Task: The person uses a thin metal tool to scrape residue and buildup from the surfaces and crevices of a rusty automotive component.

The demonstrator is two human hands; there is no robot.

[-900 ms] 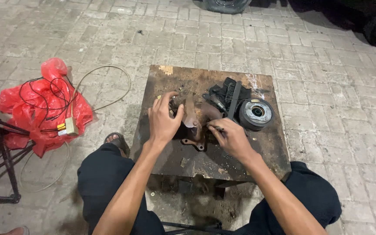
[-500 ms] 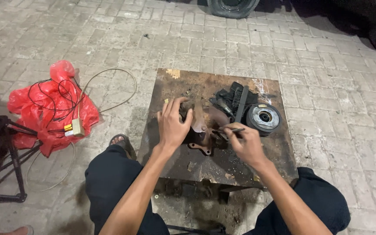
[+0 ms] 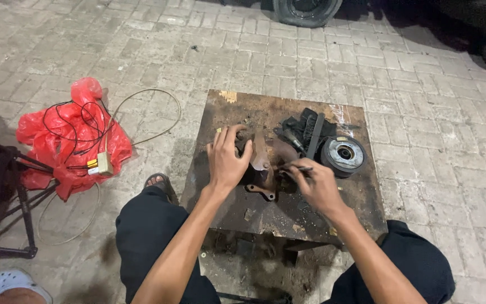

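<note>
Two hands were seen over one rusty counter (image 3: 237,208) set on a brick floor (image 3: 423,90). One rusted metal part (image 3: 261,163) was seen near the counter's middle. The left hand (image 3: 226,160) was laid over its left side, fingers curled round it, so that side of the part was hidden. The right hand (image 3: 313,183) was closed in a pinch on one thin dark tool (image 3: 300,168), whose tip was held against the part's right side; what kind of tool it was could not be made out.

One round pulley (image 3: 343,153) was seen just right of the part, and one dark cloth (image 3: 302,126) behind it, with a flat black strip (image 3: 315,135) laid across the cloth. Small scraps on the counter were too small to be told apart.

One red bag (image 3: 68,138) was seen on the floor well to the left, with thin black wires (image 3: 66,115) and one small beige box (image 3: 105,163) on it. One grey cable loop (image 3: 147,112) was laid beside it. One black stand (image 3: 21,208) was cut off by the left edge. One sandalled foot (image 3: 157,183) was seen by the counter's left side, and a pale shoe (image 3: 7,280) was cut off in the lower left corner. One tyre (image 3: 305,7) was cut off at the top edge, and the top right corner was too dark to be made out.
</note>
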